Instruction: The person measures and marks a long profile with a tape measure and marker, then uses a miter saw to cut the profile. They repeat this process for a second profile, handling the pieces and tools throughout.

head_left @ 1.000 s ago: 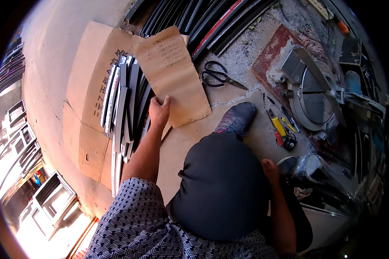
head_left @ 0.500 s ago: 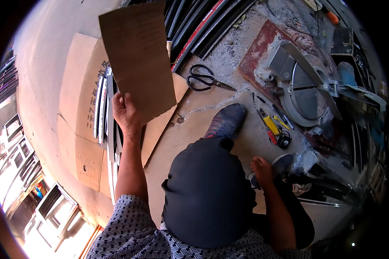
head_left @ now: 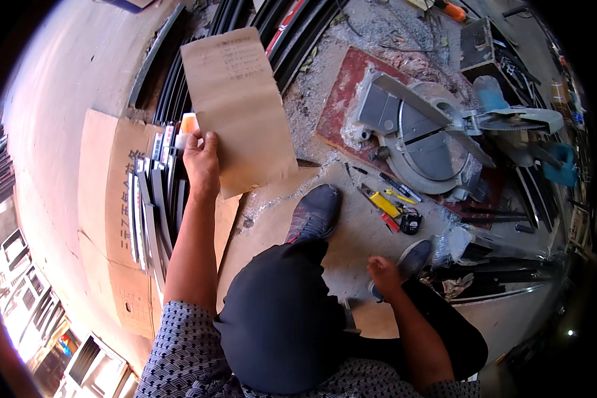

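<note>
Flat brown cardboard sheet with handwriting [head_left: 239,109] held up over black metal profiles [head_left: 159,199], gripped at lower left edge by left hand [head_left: 202,162], fingers closed. Best kept flat, steady, angled toward eyes. Right hand [head_left: 383,275] loosely curled, empty, near grey shoe [head_left: 414,255].

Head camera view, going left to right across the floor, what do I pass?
Flattened cardboard → stack of metal strips → left hand holding a brown sheet → dark shoe → yellow tool → miter saw.

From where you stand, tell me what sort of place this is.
Likely a metal-cutting or frame-making workshop floor: a miter saw stands on dusty concrete, long dark metal profiles lie stacked, and a yellow utility knife lies beside it.
</note>
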The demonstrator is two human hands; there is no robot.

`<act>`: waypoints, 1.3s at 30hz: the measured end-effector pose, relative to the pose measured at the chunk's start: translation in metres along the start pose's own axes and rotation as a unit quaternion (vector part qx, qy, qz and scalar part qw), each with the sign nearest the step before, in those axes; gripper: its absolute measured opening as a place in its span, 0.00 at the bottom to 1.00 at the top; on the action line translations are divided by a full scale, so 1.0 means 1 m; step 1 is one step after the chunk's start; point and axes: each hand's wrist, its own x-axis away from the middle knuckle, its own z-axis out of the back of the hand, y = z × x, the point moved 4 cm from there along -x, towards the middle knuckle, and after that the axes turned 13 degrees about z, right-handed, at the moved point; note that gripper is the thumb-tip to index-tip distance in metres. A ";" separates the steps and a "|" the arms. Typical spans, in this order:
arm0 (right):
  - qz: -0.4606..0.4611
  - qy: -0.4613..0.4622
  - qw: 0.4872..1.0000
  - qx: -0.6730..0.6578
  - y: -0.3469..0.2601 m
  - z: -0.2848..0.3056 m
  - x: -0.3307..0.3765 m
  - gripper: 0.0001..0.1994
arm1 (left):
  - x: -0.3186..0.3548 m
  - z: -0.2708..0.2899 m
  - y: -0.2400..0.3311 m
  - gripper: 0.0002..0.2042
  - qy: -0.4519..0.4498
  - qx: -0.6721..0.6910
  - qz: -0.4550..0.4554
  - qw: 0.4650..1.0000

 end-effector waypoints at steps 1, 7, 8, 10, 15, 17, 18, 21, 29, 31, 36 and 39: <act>-0.001 0.005 1.000 -0.016 -0.001 0.002 0.001 0.16 | -0.004 -0.007 0.000 0.09 -0.011 -0.010 0.002 1.000; 0.009 0.007 0.999 -0.035 -0.016 0.016 0.003 0.15 | -0.056 -0.042 0.021 0.14 -0.033 -0.176 -0.018 0.984; 0.019 0.021 0.999 -0.037 -0.003 0.014 0.001 0.15 | -0.064 -0.057 0.024 0.14 -0.050 -0.170 -0.019 0.984; 0.018 0.029 0.999 -0.033 0.010 0.014 0.005 0.14 | -0.089 -0.075 0.028 0.13 -0.064 -0.207 -0.023 0.976; -0.035 0.044 0.997 -0.055 -0.025 0.039 0.004 0.14 | -0.103 -0.113 0.029 0.15 -0.089 -0.253 -0.024 0.963; -0.026 0.083 0.996 -0.011 -0.025 0.062 0.008 0.13 | -0.112 -0.124 0.018 0.14 -0.089 -0.252 -0.027 0.963; -0.020 0.100 0.995 0.011 -0.022 0.076 0.010 0.13 | -0.117 -0.126 0.013 0.14 -0.087 -0.251 -0.029 0.964; -0.029 0.196 0.970 0.142 0.017 0.126 0.025 0.12 | -0.117 -0.147 0.001 0.13 -0.072 -0.318 -0.033 0.945; -0.231 0.154 0.927 0.254 0.048 0.171 0.035 0.20 | -0.105 -0.122 0.004 0.23 0.040 -0.444 -0.152 0.882; -0.248 0.143 0.931 0.228 0.056 0.157 0.033 0.23 | -0.086 -0.098 0.002 0.21 0.048 -0.411 -0.181 0.892; -0.212 0.047 0.916 0.337 0.071 0.095 0.031 0.33 | -0.016 -0.036 -0.009 0.16 0.083 -0.415 -0.228 0.877; -0.241 0.026 0.918 0.314 0.089 0.095 0.033 0.40 | 0.031 0.018 -0.007 0.13 0.156 -0.475 -0.261 0.826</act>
